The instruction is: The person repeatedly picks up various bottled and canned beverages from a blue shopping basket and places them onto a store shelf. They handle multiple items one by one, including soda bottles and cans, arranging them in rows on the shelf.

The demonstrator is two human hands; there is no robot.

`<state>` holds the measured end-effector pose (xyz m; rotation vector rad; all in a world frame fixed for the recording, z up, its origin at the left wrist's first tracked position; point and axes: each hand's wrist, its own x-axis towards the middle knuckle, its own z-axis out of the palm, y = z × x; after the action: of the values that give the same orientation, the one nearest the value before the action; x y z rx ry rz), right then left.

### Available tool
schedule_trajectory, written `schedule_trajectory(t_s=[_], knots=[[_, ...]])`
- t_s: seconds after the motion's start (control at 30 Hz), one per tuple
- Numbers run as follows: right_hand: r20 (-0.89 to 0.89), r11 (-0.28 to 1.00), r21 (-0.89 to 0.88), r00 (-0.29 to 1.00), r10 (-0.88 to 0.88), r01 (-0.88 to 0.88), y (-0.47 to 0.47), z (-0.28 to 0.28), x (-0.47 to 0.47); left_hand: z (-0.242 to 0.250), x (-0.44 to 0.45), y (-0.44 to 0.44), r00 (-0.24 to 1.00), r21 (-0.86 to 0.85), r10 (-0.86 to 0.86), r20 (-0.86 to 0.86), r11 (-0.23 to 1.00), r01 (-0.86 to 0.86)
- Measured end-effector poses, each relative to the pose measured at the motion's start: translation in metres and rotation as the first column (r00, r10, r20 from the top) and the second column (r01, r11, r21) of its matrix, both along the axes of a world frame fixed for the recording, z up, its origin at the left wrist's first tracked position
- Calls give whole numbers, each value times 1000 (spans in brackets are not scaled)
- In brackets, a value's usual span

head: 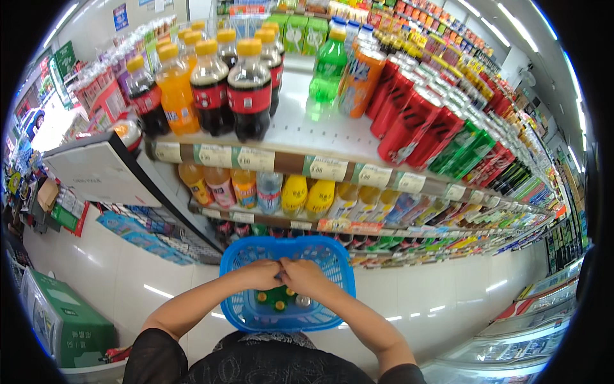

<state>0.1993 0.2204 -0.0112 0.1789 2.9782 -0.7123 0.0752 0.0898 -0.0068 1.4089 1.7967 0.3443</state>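
Observation:
A blue plastic shopping basket point(348, 288) is in front of my body. My left hand point(264, 274) and my right hand point(302, 276) meet over the middle of it, fingers curled towards each other. Something dark shows between them, but whether either hand grips it is hidden. Below the hands, inside the basket, stand several green bottles point(279, 305) with gold caps. Beside them, under my right wrist, is a can point(303, 301) with a silver top.
Ahead, a shelf point(307, 139) carries cola bottles point(249, 96), an orange soda bottle point(176, 91), a green soda bottle point(330, 72) and red cans point(410, 120). Juice bottles point(307, 194) line the tier below. A green freezer point(67, 317) is at left, glass-topped freezers point(513, 345) at right.

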Motion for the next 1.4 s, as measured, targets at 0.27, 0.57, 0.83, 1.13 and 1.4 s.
schedule_trajectory(t_s=[0.27, 0.57, 0.83, 1.13, 1.4], knots=[[-833, 836, 407, 525, 174, 369, 76, 288, -74, 198, -40, 86, 838, 951, 503, -212, 303, 59], [-672, 656, 560, 741, 1, 506, 176, 328, -199, 195, -64, 146, 693, 949, 703, -160, 302, -88], [-560, 667, 670, 812, 165, 326, 129, 320, -156, 193, -74, 141, 711, 959, 702, -38, 226, -171], [-750, 637, 639, 536, 389, 431, 52, 305, -22, 204, -48, 119, 780, 979, 622, -63, -113, 169], [-648, 973, 230, 749, 138, 19, 12, 218, 40, 107, 9, 1, 871, 958, 440, -219, 265, 107]])
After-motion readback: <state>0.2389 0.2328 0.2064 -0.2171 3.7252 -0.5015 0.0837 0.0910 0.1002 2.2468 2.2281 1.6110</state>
